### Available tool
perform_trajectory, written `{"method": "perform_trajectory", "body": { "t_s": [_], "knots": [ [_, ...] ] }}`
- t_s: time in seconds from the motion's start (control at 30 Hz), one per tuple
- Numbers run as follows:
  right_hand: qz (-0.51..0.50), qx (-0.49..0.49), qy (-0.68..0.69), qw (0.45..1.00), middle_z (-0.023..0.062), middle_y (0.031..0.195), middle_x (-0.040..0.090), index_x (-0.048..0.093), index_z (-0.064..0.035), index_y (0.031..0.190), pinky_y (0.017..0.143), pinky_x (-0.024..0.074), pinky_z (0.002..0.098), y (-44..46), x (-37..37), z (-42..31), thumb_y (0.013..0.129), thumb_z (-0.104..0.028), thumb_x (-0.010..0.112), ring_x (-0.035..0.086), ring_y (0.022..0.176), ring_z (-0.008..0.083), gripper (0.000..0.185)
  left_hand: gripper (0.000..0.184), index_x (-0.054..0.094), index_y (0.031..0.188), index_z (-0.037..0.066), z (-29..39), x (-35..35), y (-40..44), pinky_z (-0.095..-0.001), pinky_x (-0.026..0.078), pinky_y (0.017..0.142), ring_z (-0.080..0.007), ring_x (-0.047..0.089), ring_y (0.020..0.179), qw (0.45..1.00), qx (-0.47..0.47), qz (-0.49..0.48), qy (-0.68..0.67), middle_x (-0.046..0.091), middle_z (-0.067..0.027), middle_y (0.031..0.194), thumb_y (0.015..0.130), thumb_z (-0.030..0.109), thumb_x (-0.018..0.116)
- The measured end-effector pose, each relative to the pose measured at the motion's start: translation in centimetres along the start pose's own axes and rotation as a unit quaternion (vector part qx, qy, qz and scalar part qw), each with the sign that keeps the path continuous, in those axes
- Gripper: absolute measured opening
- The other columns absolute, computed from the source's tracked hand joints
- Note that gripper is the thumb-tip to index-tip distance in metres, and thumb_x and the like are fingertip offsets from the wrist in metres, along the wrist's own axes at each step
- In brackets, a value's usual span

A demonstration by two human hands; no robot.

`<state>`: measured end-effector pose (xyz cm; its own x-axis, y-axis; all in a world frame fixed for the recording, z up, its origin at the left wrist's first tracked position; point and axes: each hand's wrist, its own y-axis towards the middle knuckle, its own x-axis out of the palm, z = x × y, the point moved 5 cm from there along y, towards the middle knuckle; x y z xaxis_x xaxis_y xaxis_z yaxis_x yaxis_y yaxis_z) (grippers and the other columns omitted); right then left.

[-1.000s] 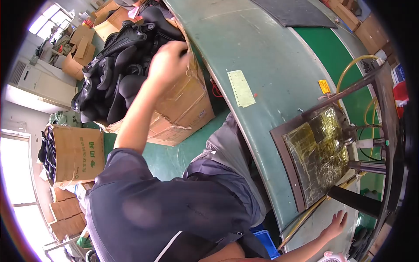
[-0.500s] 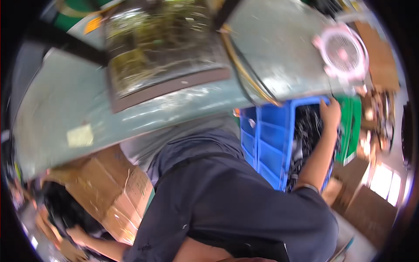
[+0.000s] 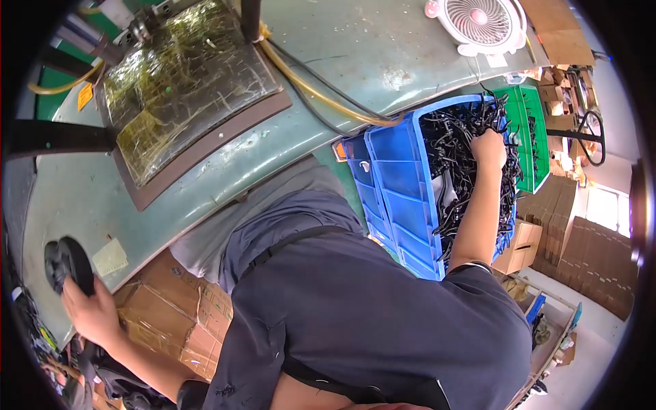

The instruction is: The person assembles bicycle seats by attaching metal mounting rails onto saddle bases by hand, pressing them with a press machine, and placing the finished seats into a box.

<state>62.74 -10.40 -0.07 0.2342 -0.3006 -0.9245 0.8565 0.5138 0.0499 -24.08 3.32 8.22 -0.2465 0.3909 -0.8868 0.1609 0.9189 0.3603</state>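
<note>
At the left, my left hand [image 3: 92, 311] grips a black rounded piece [image 3: 72, 265] shaped like a pair of thick discs, held above the bench's edge. My right hand [image 3: 490, 149] reaches into the blue crate [image 3: 403, 195], its fingers closed among a heap of thin, curved black plastic pieces [image 3: 447, 147]. Some of these pieces stick up around the fingers; exactly what is pinched is hidden. Something pale and flat [image 3: 447, 191] lies within the heap.
The green bench [image 3: 328, 75] bears a press with a taped plate [image 3: 188, 89] and a white-pink fan [image 3: 478, 24]. A hose [image 3: 321, 92] runs along it. A green crate [image 3: 533, 137] stands beyond the blue one. Below the bench is an open cardboard box [image 3: 164, 304].
My left hand has risen from the cardboard box to the bench edge with the black rounded piece. My right hand has gone from the blue crate's rim into the black pieces. The view has turned.
</note>
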Motion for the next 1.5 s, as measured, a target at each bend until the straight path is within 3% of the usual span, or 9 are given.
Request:
{"method": "perform_trajectory", "body": {
  "t_s": [0.1, 0.37, 0.5, 0.67, 0.97, 1.1, 1.23, 1.4, 1.5],
  "knots": [
    [-0.048, 0.011, 0.024, 0.998, 0.0237, 0.121, 0.073, 0.073, -0.0023, 0.117, 0.099, 0.0562, 0.0508, 0.0, 0.9, 2.0, 0.092, -0.034, 0.07, 0.071, 0.113, 0.0414, 0.041, 0.063, 0.062, 0.131, -0.003, 5.6, 1.3, 4.7, -0.0489, 0.054, 0.081, -0.0475, 0.068, 0.09, 0.987, -0.076, -0.046, -0.135, 0.071, -0.0259, 0.102, 0.084, 0.034, 0.083],
    [0.004, -0.045, 0.027, 0.999, 0.0187, 0.113, 0.073, 0.073, -0.006, 0.107, 0.089, 0.057, 0.0513, -0.1, 1.1, 4.0, 0.093, -0.042, 0.073, 0.072, 0.102, 0.04, 0.039, 0.06, 0.063, 0.122, -0.003, 9.0, 7.5, 9.2, -0.0334, 0.052, 0.071, -0.0134, 0.062, 0.073, 0.852, -0.297, -0.126, -0.412, 0.063, -0.0052, 0.077, 0.094, 0.048, 0.078],
    [0.065, -0.101, 0.023, 0.993, 0.0162, 0.105, 0.068, 0.07, -0.0049, 0.097, 0.083, 0.0563, 0.0523, 0.2, 0.0, 3.9, 0.1, -0.033, 0.065, 0.07, 0.097, 0.0398, 0.029, 0.054, 0.061, 0.13, -0.002, 7.9, 8.0, 9.3, -0.0366, 0.054, 0.084, -0.0179, 0.064, 0.091, 0.931, -0.172, -0.034, -0.321, 0.067, -0.0082, 0.102, 0.099, 0.041, 0.073],
    [0.152, -0.162, 0.03, 0.975, 0.016, 0.098, 0.065, 0.065, -0.0044, 0.092, 0.078, 0.0564, 0.0499, -2.0, -1.9, 4.4, 0.1, -0.022, 0.064, 0.068, 0.092, 0.0386, 0.019, 0.052, 0.05, 0.148, -0.001, 5.0, 12.3, 7.9, -0.0379, 0.044, 0.11, -0.0274, 0.057, 0.126, 0.889, -0.076, 0.009, -0.451, 0.056, -0.0155, 0.146, 0.105, 0.026, 0.066],
    [0.418, -0.227, 0.136, 0.869, 0.0128, 0.092, 0.068, 0.07, -0.0055, 0.102, 0.075, 0.057, 0.0406, -6.9, -11.3, 5.7, 0.093, 0.002, 0.069, 0.069, 0.081, 0.0322, 0.012, 0.064, 0.034, 0.16, 0.002, 1.5, 16.7, 8.5, -0.0389, 0.035, 0.118, -0.0281, 0.05, 0.14, 0.849, -0.048, -0.117, -0.513, 0.05, -0.0196, 0.154, 0.105, 0.019, 0.061],
    [0.252, -0.109, 0.348, 0.896, 0.0139, 0.101, 0.076, 0.075, -0.0027, 0.111, 0.082, 0.0574, 0.0347, -0.8, -15.6, 6.0, 0.096, -0.016, 0.074, 0.074, 0.09, 0.0263, 0.02, 0.063, 0.035, 0.16, 0.0, 0.7, 19.0, 8.5, -0.0388, 0.037, 0.118, -0.0285, 0.051, 0.138, 0.834, -0.078, -0.139, -0.528, 0.051, -0.0214, 0.152, 0.105, 0.021, 0.06],
    [0.164, -0.087, 0.191, 0.964, 0.0219, 0.11, 0.076, 0.073, -0.0009, 0.124, 0.091, 0.0573, 0.0401, 15.2, -9.0, 7.4, 0.084, -0.04, 0.08, 0.075, 0.101, 0.0328, 0.056, 0.062, 0.037, 0.158, -0.001, 1.3, 17.8, 8.0, -0.0385, 0.038, 0.116, -0.0277, 0.054, 0.135, 0.846, -0.086, -0.125, -0.512, 0.054, -0.0216, 0.149, 0.107, 0.024, 0.062],
    [-0.249, 0.099, 0.202, 0.942, 0.027, 0.113, 0.072, 0.07, -0.0025, 0.13, 0.079, 0.0589, 0.0536, 25.4, 3.5, 8.4, 0.08, -0.054, 0.083, 0.07, 0.098, 0.0383, 0.073, 0.06, 0.039, 0.155, -0.004, 2.6, 14.1, 6.8, -0.0365, 0.04, 0.114, -0.0256, 0.056, 0.132, 0.834, -0.179, -0.161, -0.496, 0.056, -0.0204, 0.147, 0.108, 0.023, 0.062],
    [-0.228, 0.078, 0.238, 0.941, 0.0224, 0.102, 0.073, 0.072, 0.0053, 0.119, 0.061, 0.0542, 0.0503, 25.2, 6.3, 7.6, 0.082, -0.054, 0.083, 0.066, 0.074, 0.0333, 0.07, 0.059, 0.04, 0.154, -0.006, 0.4, 14.8, 4.6, -0.0355, 0.041, 0.114, -0.0236, 0.056, 0.13, 0.809, -0.2, -0.14, -0.534, 0.058, -0.0186, 0.145, 0.106, 0.02, 0.064]
  ]
}}
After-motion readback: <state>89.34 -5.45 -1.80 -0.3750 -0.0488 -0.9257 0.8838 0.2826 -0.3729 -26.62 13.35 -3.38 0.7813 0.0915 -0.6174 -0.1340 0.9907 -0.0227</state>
